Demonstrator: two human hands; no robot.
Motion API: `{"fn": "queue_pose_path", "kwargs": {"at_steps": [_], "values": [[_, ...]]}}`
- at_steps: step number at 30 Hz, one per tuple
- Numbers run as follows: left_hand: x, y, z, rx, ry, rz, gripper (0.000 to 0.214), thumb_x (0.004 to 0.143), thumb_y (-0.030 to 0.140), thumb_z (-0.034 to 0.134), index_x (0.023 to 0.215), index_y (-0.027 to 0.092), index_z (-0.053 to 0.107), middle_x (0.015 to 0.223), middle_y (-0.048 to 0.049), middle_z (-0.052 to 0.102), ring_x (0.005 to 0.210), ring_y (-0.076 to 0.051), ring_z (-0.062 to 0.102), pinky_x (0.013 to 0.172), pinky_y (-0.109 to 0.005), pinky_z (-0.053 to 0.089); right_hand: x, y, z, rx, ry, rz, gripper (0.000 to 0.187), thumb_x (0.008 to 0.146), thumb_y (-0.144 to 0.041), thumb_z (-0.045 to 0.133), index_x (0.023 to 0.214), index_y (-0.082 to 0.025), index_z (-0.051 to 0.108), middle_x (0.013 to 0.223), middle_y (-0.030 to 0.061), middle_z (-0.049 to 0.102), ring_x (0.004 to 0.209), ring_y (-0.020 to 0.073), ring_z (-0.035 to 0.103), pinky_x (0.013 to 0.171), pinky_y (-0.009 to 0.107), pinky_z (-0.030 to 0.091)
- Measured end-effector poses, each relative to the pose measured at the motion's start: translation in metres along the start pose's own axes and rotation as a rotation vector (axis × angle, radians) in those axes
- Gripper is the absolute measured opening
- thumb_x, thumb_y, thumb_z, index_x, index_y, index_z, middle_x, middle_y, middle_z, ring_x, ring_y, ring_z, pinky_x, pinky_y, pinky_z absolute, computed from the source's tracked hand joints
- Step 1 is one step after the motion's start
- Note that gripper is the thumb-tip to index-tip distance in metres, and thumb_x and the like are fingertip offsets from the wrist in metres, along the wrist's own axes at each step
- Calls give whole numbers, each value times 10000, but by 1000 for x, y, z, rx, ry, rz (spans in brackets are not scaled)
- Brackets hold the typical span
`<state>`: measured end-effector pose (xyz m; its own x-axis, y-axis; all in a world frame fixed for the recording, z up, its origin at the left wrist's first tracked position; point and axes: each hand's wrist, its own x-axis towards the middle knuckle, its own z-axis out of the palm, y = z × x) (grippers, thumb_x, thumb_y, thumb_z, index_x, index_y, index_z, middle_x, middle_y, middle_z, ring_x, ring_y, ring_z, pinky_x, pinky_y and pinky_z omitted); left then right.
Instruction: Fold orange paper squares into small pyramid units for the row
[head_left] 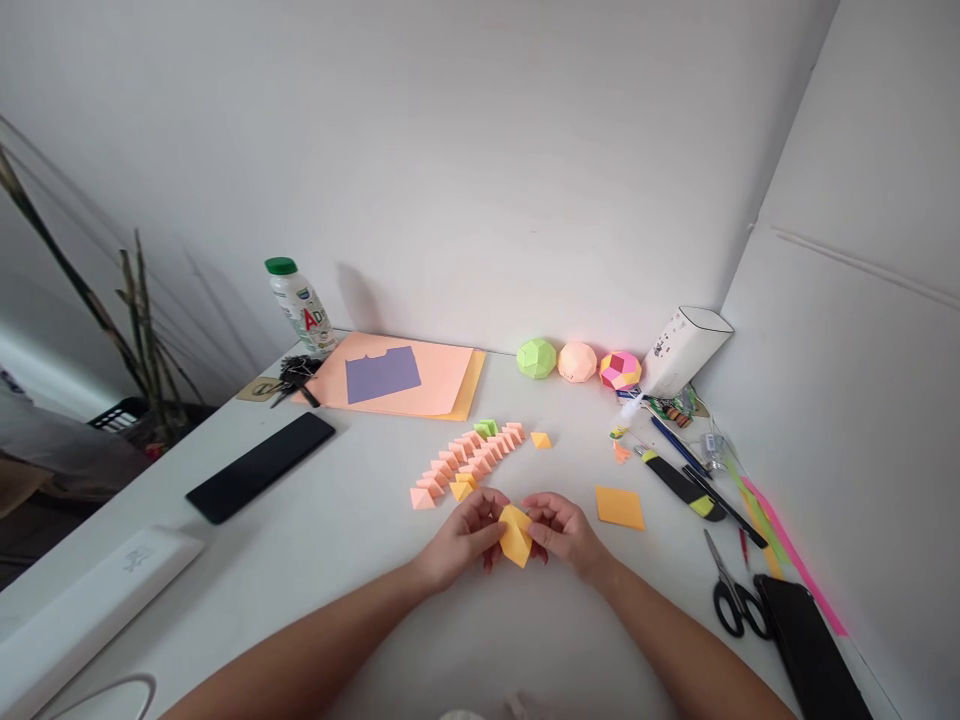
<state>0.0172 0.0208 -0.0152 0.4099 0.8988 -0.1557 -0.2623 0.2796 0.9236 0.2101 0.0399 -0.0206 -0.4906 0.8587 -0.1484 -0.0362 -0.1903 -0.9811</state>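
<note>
Between my two hands is a partly folded yellow-orange paper [516, 537], raised near the table's front. My left hand [474, 535] pinches its left edge, thumb in front. On the opposite edge, my right hand [561, 533] grips it the same way. Beyond them lie two rows of small folded peach paper pieces [442, 466], with a few green pieces [486, 428] at the far end and orange pieces [463, 487] at the near end. One folded orange piece [541, 440] sits apart. To the right rests a stack of square orange paper [620, 508].
Green [536, 358], peach [577, 362] and multicoloured paper balls [620, 371] stand by the wall. Right: a cutter [681, 484], scissors [735, 590], a black phone-like object [814, 645], a white box [686, 350]. Left: peach sheets [442, 375], a bottle [302, 308], a dark slab [260, 467].
</note>
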Motion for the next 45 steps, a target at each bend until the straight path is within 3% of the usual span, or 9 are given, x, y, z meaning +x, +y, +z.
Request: {"fn": "queue_pose_path", "kwargs": {"at_steps": [4, 9, 17, 23, 31, 35, 41, 45], "values": [[-2, -3, 0, 80, -58, -25, 369, 754, 432, 636, 984, 186, 485, 702, 22, 573, 493, -78, 520, 468, -212, 422, 0, 1, 1, -9, 4, 1, 287, 752, -378, 664, 936, -173, 583, 732, -9, 580, 522, 90, 531, 475, 227, 443], [-1, -6, 1, 106, 22, -14, 380, 765, 459, 607, 994, 177, 496, 726, 9, 578, 494, -85, 516, 451, -223, 426, 0, -2, 2, -20, -1, 8, 290, 741, -380, 670, 925, -173, 583, 725, -13, 586, 527, 92, 534, 468, 221, 437], [-3, 0, 5, 161, 26, -40, 427, 709, 427, 665, 1014, 159, 534, 721, 7, 577, 508, -81, 478, 473, -228, 428, 1, -1, 6, -59, 83, 10, 289, 711, -402, 682, 842, -160, 592, 564, -40, 552, 469, 96, 506, 441, 227, 426], [0, -5, 5, 152, 51, -22, 426, 709, 447, 658, 1003, 166, 531, 718, 14, 561, 498, -79, 481, 460, -229, 432, 1, 5, 6, -109, 92, -28, 260, 742, -402, 651, 836, -166, 599, 561, -43, 539, 450, 92, 496, 428, 226, 417], [2, -10, 4, 151, 77, 4, 388, 736, 444, 637, 981, 167, 520, 619, 41, 546, 474, -85, 495, 455, -222, 424, -3, 2, 10, -215, 59, -136, 232, 774, -367, 611, 900, -174, 638, 796, 22, 594, 508, 90, 506, 444, 227, 429], [2, -11, 4, 167, 109, -2, 381, 742, 453, 626, 969, 170, 512, 550, 59, 528, 454, -91, 501, 467, -233, 436, -4, 5, 11, -306, 80, -171, 213, 768, -328, 626, 932, -192, 639, 768, 14, 608, 525, 101, 513, 480, 236, 431], [0, -7, 7, 264, 120, 91, 283, 752, 446, 610, 859, 184, 593, 881, -44, 592, 593, -129, 585, 463, -244, 476, -2, 6, 13, -346, 147, -252, 166, 800, -338, 589, 853, -198, 663, 728, 25, 619, 587, 140, 563, 538, 266, 460], [-2, -3, 9, 369, 94, 27, 297, 800, 451, 551, 805, 165, 630, 546, 22, 532, 412, -93, 479, 404, -218, 393, -1, 11, 12, -342, 167, -240, 181, 786, -355, 604, 841, -195, 668, 718, 26, 613, 564, 136, 554, 521, 263, 454]]}}
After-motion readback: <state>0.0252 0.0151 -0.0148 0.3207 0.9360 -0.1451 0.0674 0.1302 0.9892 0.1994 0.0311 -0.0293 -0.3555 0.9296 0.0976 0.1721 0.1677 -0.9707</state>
